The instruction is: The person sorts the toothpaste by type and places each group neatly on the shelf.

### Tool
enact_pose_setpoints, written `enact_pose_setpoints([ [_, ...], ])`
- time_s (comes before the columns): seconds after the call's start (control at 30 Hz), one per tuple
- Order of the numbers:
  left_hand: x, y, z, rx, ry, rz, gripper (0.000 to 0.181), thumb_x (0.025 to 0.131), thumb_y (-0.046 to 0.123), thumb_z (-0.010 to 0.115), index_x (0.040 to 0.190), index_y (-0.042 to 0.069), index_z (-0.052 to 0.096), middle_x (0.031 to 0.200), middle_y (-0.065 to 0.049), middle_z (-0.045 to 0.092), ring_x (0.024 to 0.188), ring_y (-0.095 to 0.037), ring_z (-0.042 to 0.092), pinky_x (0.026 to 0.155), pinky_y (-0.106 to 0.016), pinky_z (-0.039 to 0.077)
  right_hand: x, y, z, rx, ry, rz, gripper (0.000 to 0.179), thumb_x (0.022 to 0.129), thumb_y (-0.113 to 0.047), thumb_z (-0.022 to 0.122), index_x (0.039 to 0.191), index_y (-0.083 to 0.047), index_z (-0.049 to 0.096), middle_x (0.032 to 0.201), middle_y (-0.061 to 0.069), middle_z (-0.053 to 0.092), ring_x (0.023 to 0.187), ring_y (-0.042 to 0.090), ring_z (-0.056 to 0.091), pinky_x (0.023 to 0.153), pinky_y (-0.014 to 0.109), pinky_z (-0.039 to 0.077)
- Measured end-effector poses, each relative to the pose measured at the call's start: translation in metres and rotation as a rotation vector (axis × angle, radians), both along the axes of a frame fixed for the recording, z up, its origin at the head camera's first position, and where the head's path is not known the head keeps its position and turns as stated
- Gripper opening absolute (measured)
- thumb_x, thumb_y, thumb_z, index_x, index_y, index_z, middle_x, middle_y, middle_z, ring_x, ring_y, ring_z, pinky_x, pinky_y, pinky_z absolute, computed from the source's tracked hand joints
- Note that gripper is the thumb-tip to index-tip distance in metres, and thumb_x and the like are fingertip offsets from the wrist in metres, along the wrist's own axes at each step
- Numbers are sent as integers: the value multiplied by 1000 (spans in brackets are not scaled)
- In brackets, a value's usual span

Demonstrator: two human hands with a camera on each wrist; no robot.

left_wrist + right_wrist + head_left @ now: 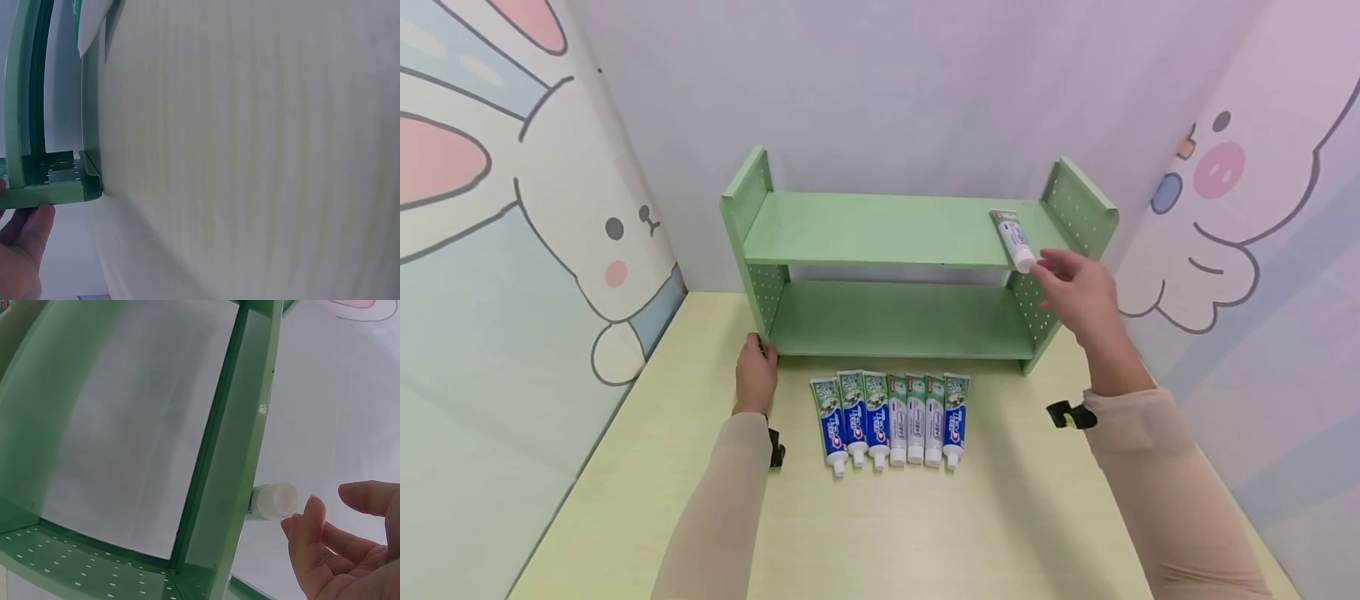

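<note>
A green two-tier shelf (880, 229) stands at the back of the table. At the lower front of its left side panel, my left hand (756, 377) grips the panel's edge; thumb and fingers lie on either side of it in the left wrist view. A white-and-green toothpaste tube (1013, 238) lies near the right end of the top board, its white cap (278, 500) jutting past the front edge. My right hand (1075, 292) is beside that cap, thumb and fingers spread apart, fingertips close to it and nothing between them.
Several toothpaste tubes lie in a row on the table before the shelf, caps toward me: blue-and-green ones (854, 417) at both ends, white-and-green ones (915, 418) between. Printed wall panels (550, 208) border the table (880, 542) at left and right.
</note>
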State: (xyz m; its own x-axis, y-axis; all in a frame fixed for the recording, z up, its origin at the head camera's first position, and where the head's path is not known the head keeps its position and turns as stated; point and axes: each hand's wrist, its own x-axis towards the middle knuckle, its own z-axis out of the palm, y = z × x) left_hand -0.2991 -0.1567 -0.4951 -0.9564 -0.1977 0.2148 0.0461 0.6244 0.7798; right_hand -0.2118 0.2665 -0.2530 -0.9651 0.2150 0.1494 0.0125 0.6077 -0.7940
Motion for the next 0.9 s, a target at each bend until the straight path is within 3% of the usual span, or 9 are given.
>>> enact_pose_setpoints([
  [0.77,-1,1,-1,9,9,2,27,105,16,44,122,-5,44,106,-23,53,95,-38,55,80,-50,45,13,4,-38,18,-57,20,48,100,-29,57,139,-1,51,127,19,58,67,13,63,65,20,49],
  [0.9,-1,0,-1,9,-4,2,28,105,16,44,122,-5,43,107,-23,53,95,-38,55,80,-50,45,14,3,-43,18,-72,27,48,101,-29,56,139,-1,50,129,19,57,71,18,64,70,27,51],
])
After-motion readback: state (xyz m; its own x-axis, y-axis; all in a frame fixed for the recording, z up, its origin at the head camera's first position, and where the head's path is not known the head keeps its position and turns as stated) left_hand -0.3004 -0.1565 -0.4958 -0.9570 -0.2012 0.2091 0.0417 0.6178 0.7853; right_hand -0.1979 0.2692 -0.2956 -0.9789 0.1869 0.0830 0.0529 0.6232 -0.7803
